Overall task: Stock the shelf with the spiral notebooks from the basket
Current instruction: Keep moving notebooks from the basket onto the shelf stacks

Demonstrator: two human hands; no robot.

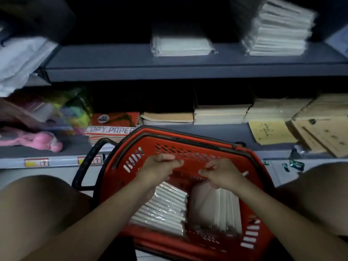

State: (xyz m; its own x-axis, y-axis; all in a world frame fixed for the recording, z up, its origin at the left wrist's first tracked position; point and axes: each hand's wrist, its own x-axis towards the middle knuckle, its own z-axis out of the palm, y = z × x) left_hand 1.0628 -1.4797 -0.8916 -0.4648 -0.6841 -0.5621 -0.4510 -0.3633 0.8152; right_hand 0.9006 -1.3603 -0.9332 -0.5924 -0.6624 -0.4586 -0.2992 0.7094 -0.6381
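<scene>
Both knees frame the bottom corners, left hand and right hand hover with fingers loosely curled, gripping nothing, over wrapped spiral notebooks in the red basket at lower centre, more notebook stacks on the upper shelf.

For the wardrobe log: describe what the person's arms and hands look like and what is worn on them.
Both forearms are bare as far as the view reaches; no sleeves show. The left hand and the right hand wear no gloves. No watch, bracelet or ring is visible on either, though dim light and blur could hide small items. The fingernails look short and unpainted.
</scene>
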